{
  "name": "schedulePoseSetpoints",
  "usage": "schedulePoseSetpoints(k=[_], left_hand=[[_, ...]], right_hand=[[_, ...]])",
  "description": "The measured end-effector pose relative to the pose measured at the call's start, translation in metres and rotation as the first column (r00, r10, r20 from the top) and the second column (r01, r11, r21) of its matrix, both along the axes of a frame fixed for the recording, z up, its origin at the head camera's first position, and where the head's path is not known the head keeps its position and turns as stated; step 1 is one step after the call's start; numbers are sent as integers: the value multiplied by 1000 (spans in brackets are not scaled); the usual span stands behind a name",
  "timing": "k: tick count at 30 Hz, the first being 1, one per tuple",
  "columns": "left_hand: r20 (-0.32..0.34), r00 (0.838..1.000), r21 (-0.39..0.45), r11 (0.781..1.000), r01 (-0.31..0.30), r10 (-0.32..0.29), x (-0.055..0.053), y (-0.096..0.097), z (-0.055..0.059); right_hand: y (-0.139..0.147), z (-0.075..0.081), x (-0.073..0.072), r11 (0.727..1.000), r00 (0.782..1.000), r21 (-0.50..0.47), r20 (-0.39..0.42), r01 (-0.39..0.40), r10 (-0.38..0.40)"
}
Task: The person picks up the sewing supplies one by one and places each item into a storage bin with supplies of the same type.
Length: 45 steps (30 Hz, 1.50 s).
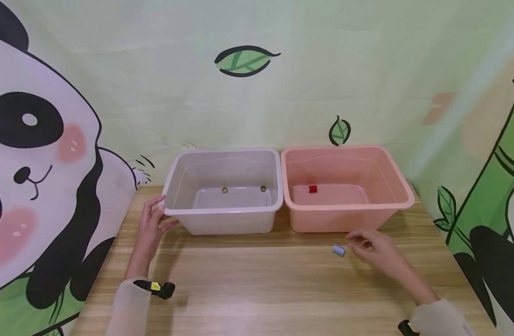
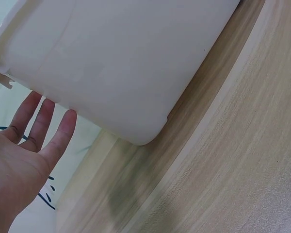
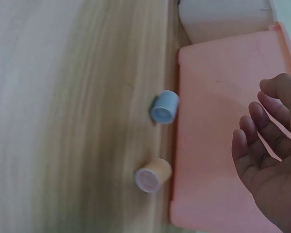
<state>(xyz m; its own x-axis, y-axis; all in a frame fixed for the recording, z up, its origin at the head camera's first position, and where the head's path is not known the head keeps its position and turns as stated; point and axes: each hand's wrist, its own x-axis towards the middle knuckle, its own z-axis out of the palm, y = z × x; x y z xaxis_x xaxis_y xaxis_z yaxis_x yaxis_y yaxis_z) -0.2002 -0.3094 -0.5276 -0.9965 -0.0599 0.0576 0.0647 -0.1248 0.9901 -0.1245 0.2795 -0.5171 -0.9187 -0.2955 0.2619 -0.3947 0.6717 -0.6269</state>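
My left hand (image 1: 149, 228) touches the left end of the grey-white bin (image 1: 227, 223), fingertips at its rim; in the left wrist view the fingers (image 2: 58, 138) are extended against its side. In front of the pink bin (image 1: 324, 219), my right hand (image 1: 378, 249) hovers with fingers loosely bent and nothing between them. Just left of its fingertips a small blue cylinder (image 1: 338, 250) lies on the table. The right wrist view also shows a small orange cylinder (image 3: 154, 175) with a pale end, mostly hidden under the hand in the head view.
Both bins stand side by side against a printed backdrop (image 1: 248, 107). Inside the grey-white one lie two small gold-brown pieces, one a ring (image 1: 225, 190). A red cylinder (image 1: 313, 189) lies in the pink bin. The wooden table (image 1: 248, 289) extends in front.
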Motion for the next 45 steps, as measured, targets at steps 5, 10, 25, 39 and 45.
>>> schedulePoseSetpoints(k=[5, 10, 25, 39, 45], left_hand=[[10, 1000, 6, 1000, -1, 1, 0, 2, 1], [24, 1000, 4, 1000, -3, 3, 1, 3, 2], [7, 1000, 7, 1000, -1, 1, 1, 0, -1], [-1, 1000, 4, 1000, -24, 24, 1, -1, 3], [31, 999, -1, 1000, -30, 30, 0, 4, 2]], right_hand=[[-3, -14, 5, 999, 1000, -40, 21, 15, -14], [-8, -22, 7, 996, 994, -43, 87, 72, -69], [-13, -54, 15, 979, 961, -79, 221, 188, -167], [-22, -64, 11, 972, 936, -24, 277, 232, -217], [-23, -66, 14, 966, 935, 1, 250, 258, -250]])
